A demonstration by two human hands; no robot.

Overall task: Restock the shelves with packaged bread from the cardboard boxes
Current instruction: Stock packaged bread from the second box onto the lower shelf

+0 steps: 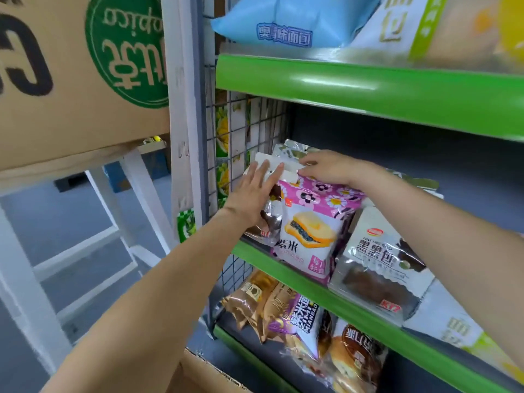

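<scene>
On the middle green shelf (283, 268) stands a pink and white flowered bread pack (309, 234). My right hand (326, 168) rests on its top edge with fingers curled over the white header. My left hand (255, 191) presses flat, fingers straight, against a clear pack of dark bread (265, 225) just left of it, by the wire side grid (235, 154). A white pack of dark bread (377, 265) leans at the shelf front to the right. A cardboard box edge (204, 373) shows at the bottom.
A big cardboard box (71, 75) sits on a white ladder (93, 251) at the left. The top shelf (368, 86) carries a blue bag (286, 21) and a green-white bag. The lower shelf holds several bread packs (306, 324).
</scene>
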